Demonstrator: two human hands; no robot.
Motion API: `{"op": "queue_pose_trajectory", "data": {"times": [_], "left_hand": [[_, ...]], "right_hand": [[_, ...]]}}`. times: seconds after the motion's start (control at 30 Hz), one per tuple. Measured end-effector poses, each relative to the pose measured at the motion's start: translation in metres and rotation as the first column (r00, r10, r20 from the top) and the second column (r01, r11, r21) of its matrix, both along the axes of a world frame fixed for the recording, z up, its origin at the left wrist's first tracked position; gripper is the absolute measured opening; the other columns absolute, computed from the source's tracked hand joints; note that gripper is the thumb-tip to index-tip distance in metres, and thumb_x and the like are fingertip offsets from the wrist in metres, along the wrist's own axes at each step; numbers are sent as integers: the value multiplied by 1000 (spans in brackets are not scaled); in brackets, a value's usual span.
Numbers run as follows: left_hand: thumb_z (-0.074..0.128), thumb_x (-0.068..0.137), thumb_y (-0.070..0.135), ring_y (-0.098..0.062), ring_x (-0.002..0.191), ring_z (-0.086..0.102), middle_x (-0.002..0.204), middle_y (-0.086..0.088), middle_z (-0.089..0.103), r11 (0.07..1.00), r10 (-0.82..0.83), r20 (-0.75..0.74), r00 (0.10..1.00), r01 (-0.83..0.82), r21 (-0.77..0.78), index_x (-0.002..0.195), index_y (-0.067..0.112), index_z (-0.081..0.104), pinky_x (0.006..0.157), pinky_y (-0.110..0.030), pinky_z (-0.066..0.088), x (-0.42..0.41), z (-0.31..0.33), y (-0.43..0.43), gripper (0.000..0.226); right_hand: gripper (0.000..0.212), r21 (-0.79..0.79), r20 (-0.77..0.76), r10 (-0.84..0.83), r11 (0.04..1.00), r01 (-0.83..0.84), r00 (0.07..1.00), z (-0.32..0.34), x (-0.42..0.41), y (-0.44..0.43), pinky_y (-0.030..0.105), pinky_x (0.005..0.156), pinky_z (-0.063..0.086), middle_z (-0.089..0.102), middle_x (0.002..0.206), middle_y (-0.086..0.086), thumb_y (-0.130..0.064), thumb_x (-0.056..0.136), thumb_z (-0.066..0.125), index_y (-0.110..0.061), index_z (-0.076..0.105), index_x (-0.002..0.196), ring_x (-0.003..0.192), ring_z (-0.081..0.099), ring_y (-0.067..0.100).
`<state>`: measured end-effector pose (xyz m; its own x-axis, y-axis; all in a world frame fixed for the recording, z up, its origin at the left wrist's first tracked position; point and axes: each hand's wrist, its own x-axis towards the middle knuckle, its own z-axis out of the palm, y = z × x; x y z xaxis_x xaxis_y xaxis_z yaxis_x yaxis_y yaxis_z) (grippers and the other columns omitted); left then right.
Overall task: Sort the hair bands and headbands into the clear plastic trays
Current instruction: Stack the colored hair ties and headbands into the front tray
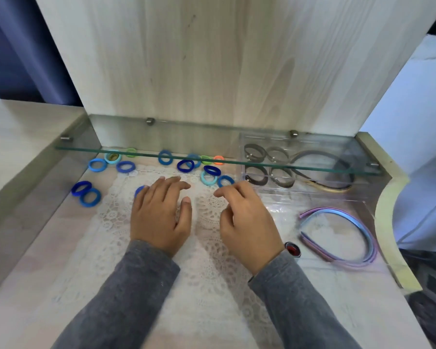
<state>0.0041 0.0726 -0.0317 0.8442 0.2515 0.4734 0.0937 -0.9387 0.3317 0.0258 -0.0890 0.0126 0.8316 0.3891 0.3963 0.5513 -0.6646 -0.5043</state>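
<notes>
Head view. Both hands hover palm-down over a white lace doily (207, 273) spread on the pale wooden worktop (48, 248).

The left hand (159, 212) has its fingers (171, 183) stretched out and slightly spread, gripping nothing. One blue hair band (139, 190) peeks out at the hand's 10 o'clock edge, beside the little finger; contact cannot be told.

The right hand (247, 222) has its fingers (227, 191) loosely curled and also holds nothing. A mid-blue band (225, 181) and a pale turquoise band (209, 178) lie just beyond its fingertips at 12 o'clock, apart from them.

The remaining loose hair bands (185, 165), in blues, green and orange, are strewn across the far worktop from 10 to 12 o'clock, some beneath a glass shelf (186, 137). Two dark blue ones (86, 193) overlap at 9 o'clock of the left hand.

At 1 o'clock of the right hand stands a clear divided tray (300, 193), partly under the shelf. Its four small compartments each hold one grey band (256, 175); its long compartment holds dark headbands (322, 184) with a yellowish one beside them.

At 3 o'clock, just in front of that tray, a second clear tray (337, 227) holds pastel blue, pink and lilac headbands (332, 210) nested together.

A red-faced watch (293, 249) shows at the right wrist.
</notes>
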Motion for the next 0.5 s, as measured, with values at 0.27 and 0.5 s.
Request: {"op": "queue_pose_trajectory", "data": {"times": [0.27, 0.5], "left_hand": [[25, 82, 44, -22, 134, 40, 142, 1, 48, 986, 167, -167, 972, -164, 33, 128, 26, 54, 113, -46, 25, -9, -8, 37, 57], [15, 85, 47, -21, 147, 7, 160, 0, 13, 962, 261, -362, 895, -274, 17, 149, 27, 25, 118, -42, 6, -4, -9, 53, 68]], "right_hand": [[39, -144, -85, 48, 988, -60, 995, -14, 0, 60, 38, 95, 43, 50, 124, 6, -18, 89, 45, -12, 52, 127, 113, 48, 23], [48, -334, -51, -74, 941, 53, 996, -35, 13, 90, 38, 107, 26, 39, 140, 5, -31, 90, 41, -14, 44, 135, 131, 29, 24]]}}
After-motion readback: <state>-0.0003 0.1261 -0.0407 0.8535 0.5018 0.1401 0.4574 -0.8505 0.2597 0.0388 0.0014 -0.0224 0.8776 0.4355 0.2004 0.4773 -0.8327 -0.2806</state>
